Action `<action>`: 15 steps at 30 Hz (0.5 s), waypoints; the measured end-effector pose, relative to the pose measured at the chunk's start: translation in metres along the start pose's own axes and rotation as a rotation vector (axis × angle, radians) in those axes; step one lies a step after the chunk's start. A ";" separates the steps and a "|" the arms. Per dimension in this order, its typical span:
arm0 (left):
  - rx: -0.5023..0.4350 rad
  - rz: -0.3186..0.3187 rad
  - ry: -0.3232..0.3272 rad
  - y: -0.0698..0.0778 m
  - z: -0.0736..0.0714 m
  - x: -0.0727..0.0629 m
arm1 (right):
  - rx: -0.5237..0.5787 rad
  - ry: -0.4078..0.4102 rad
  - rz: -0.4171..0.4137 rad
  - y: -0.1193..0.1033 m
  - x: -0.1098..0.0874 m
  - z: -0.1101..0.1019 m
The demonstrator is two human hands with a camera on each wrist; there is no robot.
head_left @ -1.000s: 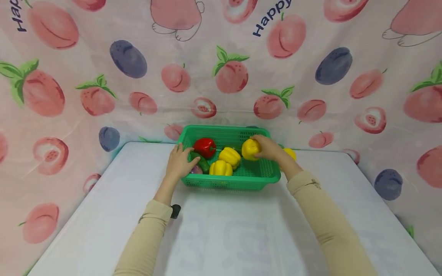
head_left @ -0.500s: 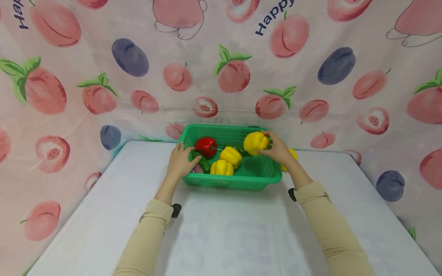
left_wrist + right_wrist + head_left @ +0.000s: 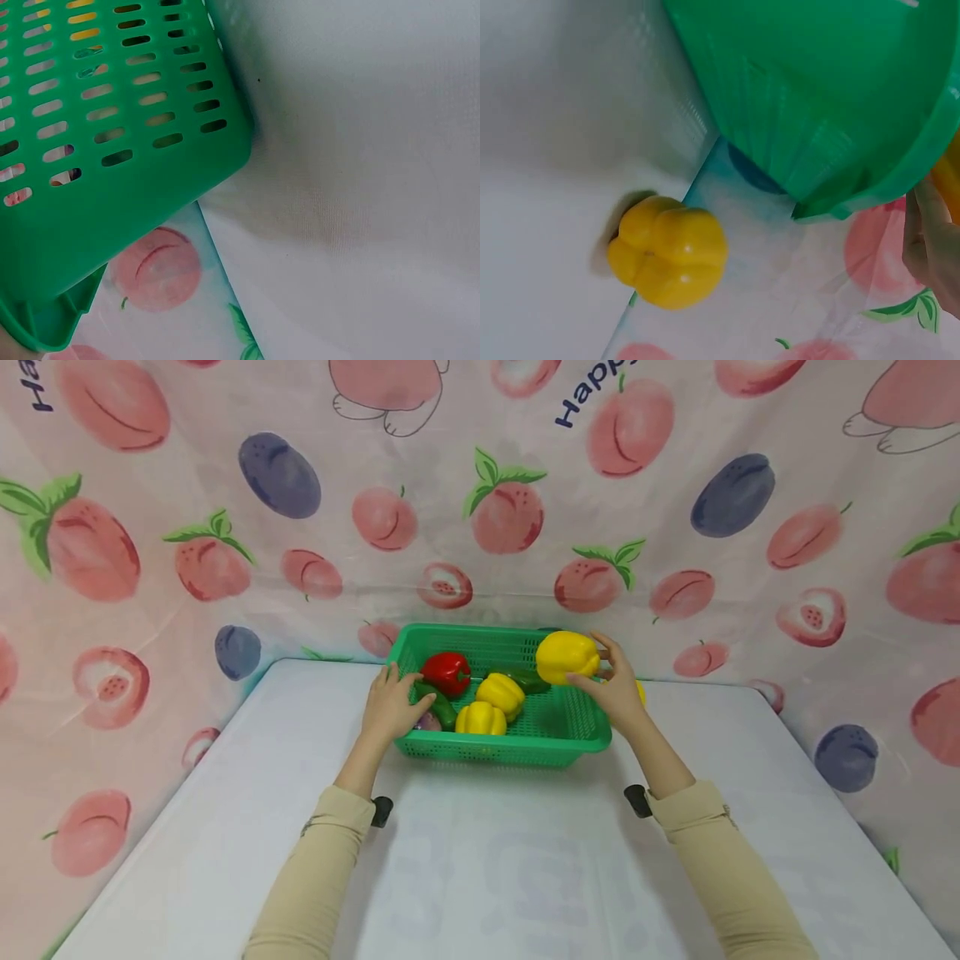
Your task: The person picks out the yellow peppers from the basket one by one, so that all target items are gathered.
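A yellow bell pepper (image 3: 567,657) is pinched between the thumb and fingers of my right hand (image 3: 619,690), raised over the right end of the green plastic basket (image 3: 495,747). My left hand (image 3: 390,705) holds the basket's left rim, with thumb and a finger reaching over the inside. Within the basket lie a red bell pepper (image 3: 447,673), two yellow bell peppers, one at the front (image 3: 481,718), a green cucumber-like vegetable (image 3: 438,708) and a purple vegetable (image 3: 427,722) partly hidden by the left hand. Another dark green vegetable (image 3: 530,680) lies along the back wall.
Outside the basket, another yellow bell pepper (image 3: 669,251) rests on the table by its far edge, mostly hidden behind the right hand in the head view. A fruit-print cloth (image 3: 480,585) hangs behind the white table (image 3: 495,860).
My right hand has lifted the yellow bell pepper from inside the basket, up and to the right. The dark green vegetable behind has come into view. My left hand stays at the rim.
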State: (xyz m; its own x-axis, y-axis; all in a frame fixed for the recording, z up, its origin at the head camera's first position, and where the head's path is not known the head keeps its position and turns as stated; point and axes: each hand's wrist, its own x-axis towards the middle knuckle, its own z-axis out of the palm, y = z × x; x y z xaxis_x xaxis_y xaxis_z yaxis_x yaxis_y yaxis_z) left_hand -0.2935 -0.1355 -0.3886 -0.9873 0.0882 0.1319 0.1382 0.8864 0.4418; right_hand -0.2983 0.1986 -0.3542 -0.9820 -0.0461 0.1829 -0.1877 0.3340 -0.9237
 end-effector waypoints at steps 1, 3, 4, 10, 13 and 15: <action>0.000 0.001 0.000 0.000 -0.001 0.000 | 0.021 0.005 0.008 -0.001 -0.002 0.000; 0.000 0.003 0.001 0.000 -0.001 0.000 | 0.076 0.012 0.027 -0.003 -0.007 0.000; -0.002 0.004 0.002 0.000 -0.002 0.000 | 0.097 0.013 0.038 -0.003 -0.009 0.000; -0.002 0.002 0.000 -0.001 0.000 0.001 | 0.294 -0.012 0.095 -0.004 -0.023 -0.003; -0.001 0.000 -0.001 -0.002 0.002 0.001 | 0.388 -0.032 0.121 -0.004 -0.030 -0.006; -0.001 -0.002 0.000 -0.002 0.002 0.002 | 0.438 -0.046 0.133 -0.004 -0.034 -0.008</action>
State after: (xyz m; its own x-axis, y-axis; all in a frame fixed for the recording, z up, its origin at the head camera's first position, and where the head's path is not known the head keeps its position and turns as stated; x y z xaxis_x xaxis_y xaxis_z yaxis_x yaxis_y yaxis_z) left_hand -0.2955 -0.1366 -0.3910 -0.9876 0.0867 0.1309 0.1365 0.8862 0.4427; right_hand -0.2642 0.2069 -0.3542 -0.9961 -0.0749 0.0472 -0.0405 -0.0887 -0.9952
